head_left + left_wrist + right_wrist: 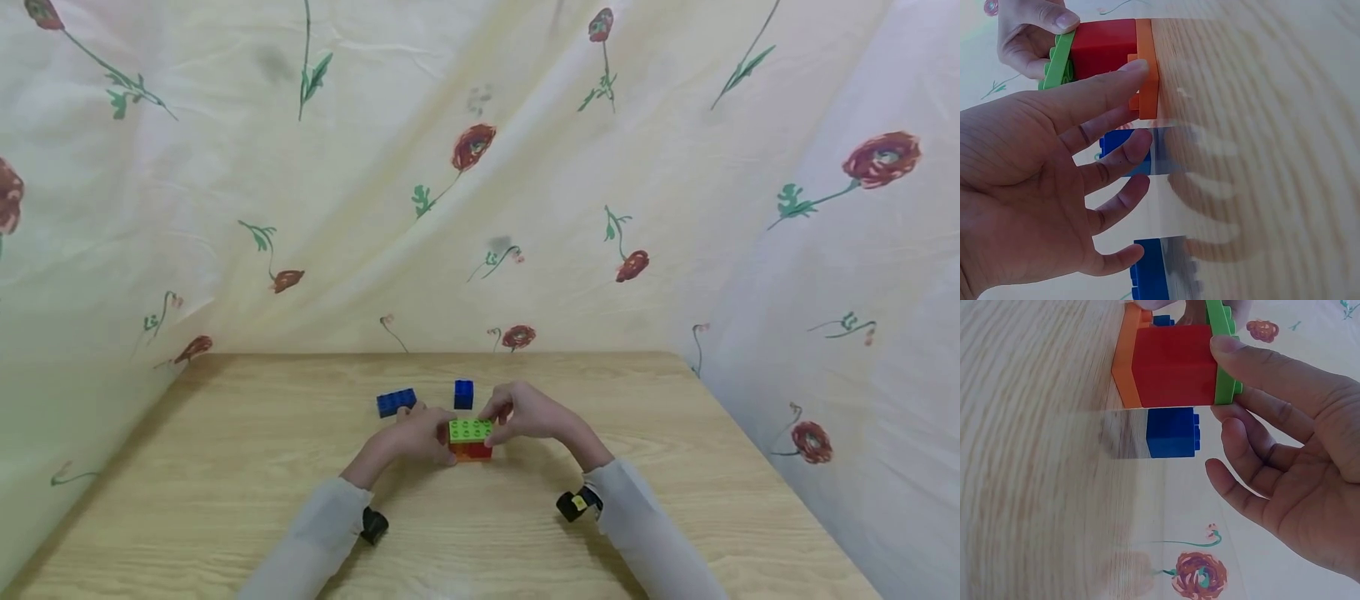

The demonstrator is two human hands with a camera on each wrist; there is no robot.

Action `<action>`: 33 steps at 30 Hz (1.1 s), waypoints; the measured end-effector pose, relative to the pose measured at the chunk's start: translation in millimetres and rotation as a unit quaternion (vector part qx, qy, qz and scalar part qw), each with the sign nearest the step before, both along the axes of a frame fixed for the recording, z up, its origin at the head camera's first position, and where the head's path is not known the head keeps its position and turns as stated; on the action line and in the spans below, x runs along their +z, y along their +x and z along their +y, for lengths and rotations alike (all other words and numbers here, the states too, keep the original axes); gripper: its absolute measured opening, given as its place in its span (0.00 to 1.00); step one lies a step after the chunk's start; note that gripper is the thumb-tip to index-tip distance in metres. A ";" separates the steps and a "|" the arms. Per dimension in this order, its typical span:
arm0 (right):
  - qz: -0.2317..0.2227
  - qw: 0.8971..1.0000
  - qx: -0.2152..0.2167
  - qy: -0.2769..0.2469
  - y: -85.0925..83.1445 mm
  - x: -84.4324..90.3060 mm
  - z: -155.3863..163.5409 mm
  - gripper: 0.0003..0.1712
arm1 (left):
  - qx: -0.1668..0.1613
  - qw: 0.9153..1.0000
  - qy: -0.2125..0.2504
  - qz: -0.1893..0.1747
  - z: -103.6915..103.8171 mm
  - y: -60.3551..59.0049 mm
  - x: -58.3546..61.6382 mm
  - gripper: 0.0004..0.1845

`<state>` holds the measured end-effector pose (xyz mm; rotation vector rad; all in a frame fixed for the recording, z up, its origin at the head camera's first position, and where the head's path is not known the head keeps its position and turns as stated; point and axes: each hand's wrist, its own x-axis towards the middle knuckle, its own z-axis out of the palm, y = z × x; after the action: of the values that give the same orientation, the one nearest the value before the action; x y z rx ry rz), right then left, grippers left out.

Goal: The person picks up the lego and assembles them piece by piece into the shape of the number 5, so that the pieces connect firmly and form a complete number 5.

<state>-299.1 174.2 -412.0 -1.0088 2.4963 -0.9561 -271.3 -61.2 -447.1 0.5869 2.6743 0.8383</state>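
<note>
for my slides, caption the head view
Both hands steady a green-topped brick stack on a wooden table.

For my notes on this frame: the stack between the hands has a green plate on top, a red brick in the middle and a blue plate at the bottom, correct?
Not quite: the bottom plate is orange, not blue, as the right wrist view shows. The green plate on top and the red brick in the middle are as you say. The blue bricks stand apart on the table, behind the stack.
</note>
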 end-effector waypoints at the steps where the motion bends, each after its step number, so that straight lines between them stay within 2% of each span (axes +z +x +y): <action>1: 0.000 1.000 0.000 -0.001 0.2 0.8 0.5 0.16 | 0.000 1.000 0.001 -0.001 0.4 0.0 0.8 0.21; 6: 0.004 1.000 0.009 -0.015 1.1 1.8 -0.2 0.16 | 0.003 1.000 0.004 0.003 0.8 0.4 3.0 0.20; 13: -0.017 1.000 0.001 -0.021 2.1 -3.4 -2.3 0.16 | 0.014 1.000 0.005 -0.003 -1.0 3.1 -0.9 0.27; 20: -0.015 1.000 0.003 -0.009 3.4 -2.8 -1.8 0.16 | 0.000 1.000 -0.010 0.013 -0.5 5.5 -3.0 0.22; 24: -0.007 1.000 0.000 -0.007 3.9 0.2 -1.6 0.16 | -0.012 1.000 -0.024 0.016 -2.6 5.1 4.2 0.26; 28: -0.005 1.000 -0.004 -0.007 4.2 1.7 -0.4 0.16 | -0.045 0.998 -0.031 0.028 -11.4 1.1 14.0 0.25; 31: -0.002 1.000 -0.003 -0.006 4.3 1.5 1.0 0.17 | -0.067 0.997 0.007 0.032 -21.2 -5.9 23.1 0.19; 33: 0.001 1.000 -0.001 -0.008 3.9 0.9 1.5 0.17 | -0.068 0.996 0.048 0.029 -27.2 -11.8 30.1 0.17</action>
<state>-295.2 175.7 -411.1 -1.0117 2.4952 -0.9784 -283.1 -88.4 -417.1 0.8190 2.6209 0.9293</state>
